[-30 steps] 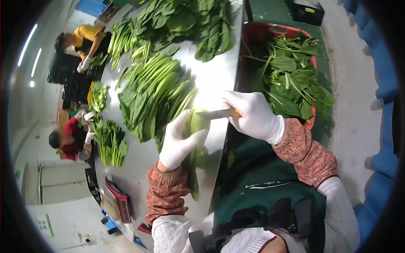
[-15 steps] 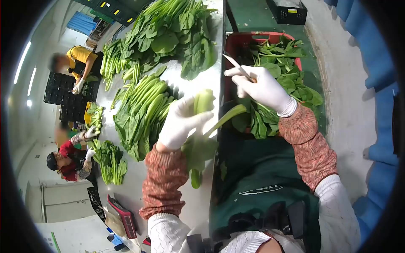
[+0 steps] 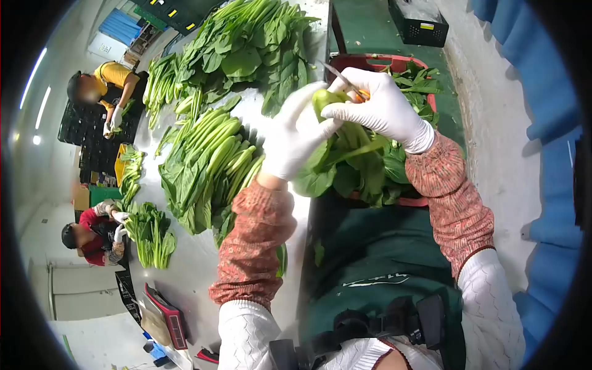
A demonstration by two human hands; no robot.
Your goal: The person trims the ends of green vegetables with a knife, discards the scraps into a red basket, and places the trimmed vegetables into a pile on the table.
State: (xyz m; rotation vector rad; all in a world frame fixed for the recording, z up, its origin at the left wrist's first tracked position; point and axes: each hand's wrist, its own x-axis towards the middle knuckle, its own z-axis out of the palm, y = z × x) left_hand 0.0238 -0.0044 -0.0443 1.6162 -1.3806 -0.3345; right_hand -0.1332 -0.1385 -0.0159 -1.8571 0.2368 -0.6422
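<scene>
My left hand (image 3: pixel 296 132), in a white glove, is closed around a leafy green (image 3: pixel 328 98) with a thick pale stalk, held over the table's edge. Its leaves hang down toward the red crate (image 3: pixel 425 200). My right hand (image 3: pixel 391 114), also gloved, grips a small knife (image 3: pixel 340 75) with an orange handle; the blade points up and left. The right thumb meets the stalk of the green beside the left fingers. Close by on the left lies a pile of leafy greens (image 3: pixel 209 160), stalks toward me.
A bigger heap of greens (image 3: pixel 246 49) covers the far end of the metal table (image 3: pixel 203 277). A red scale (image 3: pixel 166 317) stands at the near left. Two people work across the table, by another bunch (image 3: pixel 154 237). A black crate (image 3: pixel 419 24) sits on the floor.
My left hand has moved right and up with the green, off the tabletop toward the crate. My right hand has shifted slightly up, and the two hands now meet at the stalk.
</scene>
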